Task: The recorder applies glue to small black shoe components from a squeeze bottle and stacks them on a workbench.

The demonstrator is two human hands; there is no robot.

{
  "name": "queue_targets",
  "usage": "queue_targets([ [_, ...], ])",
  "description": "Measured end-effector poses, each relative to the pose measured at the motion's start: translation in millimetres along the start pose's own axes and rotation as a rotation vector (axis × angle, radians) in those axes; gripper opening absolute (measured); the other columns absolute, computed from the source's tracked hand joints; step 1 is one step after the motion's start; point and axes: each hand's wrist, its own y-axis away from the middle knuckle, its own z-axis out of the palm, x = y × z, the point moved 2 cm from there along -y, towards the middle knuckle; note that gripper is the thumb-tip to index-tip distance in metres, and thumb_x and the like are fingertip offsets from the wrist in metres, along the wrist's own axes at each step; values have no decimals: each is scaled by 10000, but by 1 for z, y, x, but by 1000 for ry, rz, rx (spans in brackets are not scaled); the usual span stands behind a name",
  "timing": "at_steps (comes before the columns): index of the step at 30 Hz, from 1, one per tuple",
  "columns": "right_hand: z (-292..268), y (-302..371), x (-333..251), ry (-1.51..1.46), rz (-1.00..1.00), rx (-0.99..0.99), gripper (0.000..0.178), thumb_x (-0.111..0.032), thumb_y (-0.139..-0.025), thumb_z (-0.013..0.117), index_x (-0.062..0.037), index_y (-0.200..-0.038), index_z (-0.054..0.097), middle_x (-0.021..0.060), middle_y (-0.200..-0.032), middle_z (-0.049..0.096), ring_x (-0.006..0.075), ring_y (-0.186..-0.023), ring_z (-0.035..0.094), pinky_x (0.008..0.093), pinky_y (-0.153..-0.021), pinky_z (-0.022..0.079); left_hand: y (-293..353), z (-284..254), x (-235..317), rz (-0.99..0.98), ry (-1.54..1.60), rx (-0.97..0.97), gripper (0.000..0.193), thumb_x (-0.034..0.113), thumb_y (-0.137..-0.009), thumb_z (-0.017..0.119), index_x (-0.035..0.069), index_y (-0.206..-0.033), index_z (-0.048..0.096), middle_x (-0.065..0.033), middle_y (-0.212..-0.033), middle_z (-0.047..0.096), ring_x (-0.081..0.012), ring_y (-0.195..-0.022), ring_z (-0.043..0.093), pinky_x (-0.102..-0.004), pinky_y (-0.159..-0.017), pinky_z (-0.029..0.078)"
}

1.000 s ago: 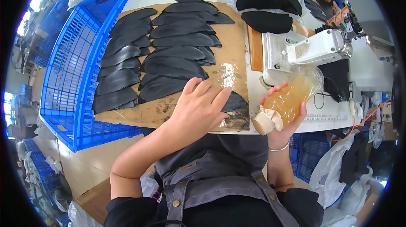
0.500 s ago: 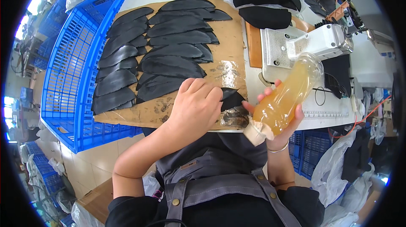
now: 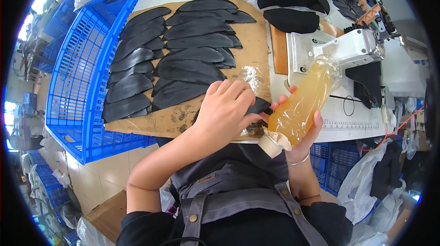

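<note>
Wrapping right fingers around a bottle of amber liquid, left fingers curling beside a black panel, pinch unclear

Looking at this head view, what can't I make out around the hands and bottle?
All in the head view:
- Left hand fingertips: mostly hidden beneath the hand itself.
- Black curved piece: partly covered by that hand.
- Right hand palm: behind the bottle.
- Bottle's mouth: under beige wrapping.
</note>
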Motion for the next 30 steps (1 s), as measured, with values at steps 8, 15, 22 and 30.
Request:
queue_targets([
  [8, 2, 1, 1, -46, -19, 30, 700, -491, -846, 506, -31, -1342, 323, 173, -1130, 492, 323, -1067, 510, 506, -917, 444, -7, 9, -5, -14, 50, -32, 363, 281, -641, 767, 83, -856, 553, -64, -860, 585, -266, -872, 547, -360, -809, 396],
  [15, 5, 1, 2, -68, -16, 42, 705, -492, -840, 513, -27, -1337, 330, 177, -1116, 492, 324, -1053, 513, 517, -920, 446, -7, 10, -11, 26, 35, -41, 347, 287, -625, 759, 101, -825, 545, -29, -816, 562, -229, -864, 552, -350, -772, 386],
  [22, 1, 1, 2, -72, -5, 33, 704, -488, -844, 510, -28, -1342, 324, 182, -1124, 488, 328, -1066, 512, 532, -922, 445, -5, 13, -15, 42, 62, -16, 320, 292, -628, 755, 103, -782, 548, -31, -819, 558, -229, -861, 544, -353, -777, 386],
  [30, -1, 0, 1, -103, 7, 37, 706, -496, -842, 513, -24, -1337, 334, 175, -1117, 495, 322, -1060, 521, 507, -936, 443, -6, 14, -14, 43, 53, 14, 298, 314, -667, 732, 101, -760, 546, -32, -814, 563, -230, -844, 542, -351, -761, 388],
])
